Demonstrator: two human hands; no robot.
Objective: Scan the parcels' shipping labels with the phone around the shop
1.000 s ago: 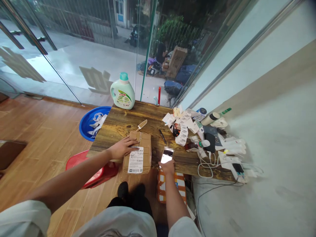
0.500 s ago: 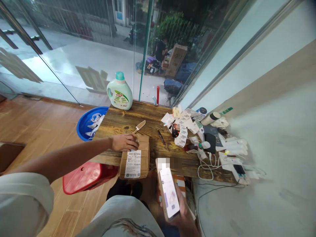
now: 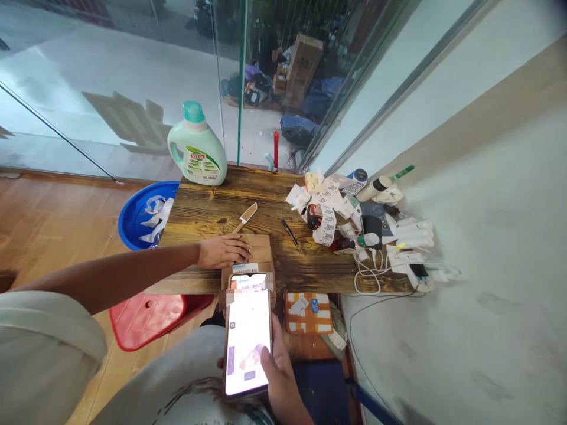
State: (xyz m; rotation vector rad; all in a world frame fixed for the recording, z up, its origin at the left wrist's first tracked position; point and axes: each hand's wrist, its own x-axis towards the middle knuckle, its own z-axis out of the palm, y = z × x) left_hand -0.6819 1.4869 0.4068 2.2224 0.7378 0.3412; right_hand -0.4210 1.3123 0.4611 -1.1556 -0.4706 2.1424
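My left hand (image 3: 225, 250) lies flat on top of a cardboard box (image 3: 260, 251), its fingers stretched out. The box sits at the front edge of the wooden table (image 3: 212, 206), and its shipping label (image 3: 245, 268) is mostly covered by the phone. In my right hand (image 3: 283, 372) is a smartphone (image 3: 248, 336) with a lit white screen, held over the near part of the box, thumb at the screen's edge. Just beyond the box lies a knife (image 3: 246, 217) with a pale blade. A black pen (image 3: 289, 232) rests to its right.
A detergent bottle (image 3: 197, 147) stands at the table's far left corner. Label strips (image 3: 326, 224), cables (image 3: 367, 274) and small items crowd the right end. On the floor are a blue basin (image 3: 128, 218), a red stool (image 3: 146, 321) and an orange-and-white taped parcel (image 3: 309, 313).
My right hand has brought the phone leftward, from beside the box to over its near part, covering most of the label. My left hand stays on the box. The view has shifted slightly.
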